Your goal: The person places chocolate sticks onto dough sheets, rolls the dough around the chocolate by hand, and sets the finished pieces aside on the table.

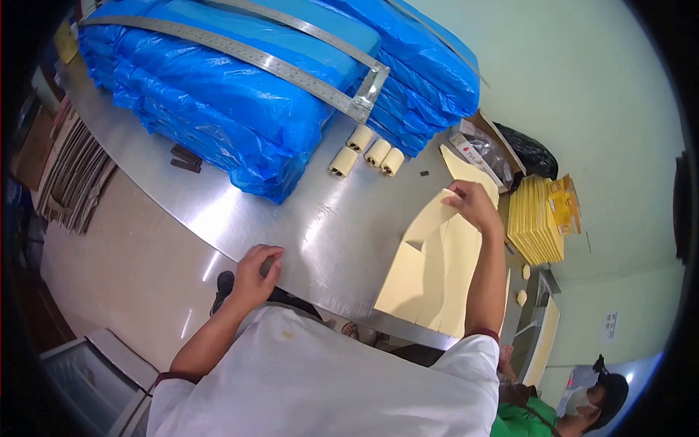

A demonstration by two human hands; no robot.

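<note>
A pale yellow dough sheet (415,288), cut lengthwise into strips, lies on the right of the metal table. My right hand (475,205) pinches the far end of one strip between thumb and fingers, and that end is lifted. My left hand (256,278) is over the table's near edge, fingers loosely curled and thumb apart, with a dark patch between them that I cannot make out. Several small dough rolls (342,162) with dark spots in their ends sit farther back. Short dark brown sticks (186,158) lie at the left.
Large stacks wrapped in blue plastic (218,109) fill the back, with a metal ruler frame (284,71) on top. Behind the dough is an open box (484,156), beside a stack of yellow sheets (535,222). A person in green (528,416) stands at the lower right.
</note>
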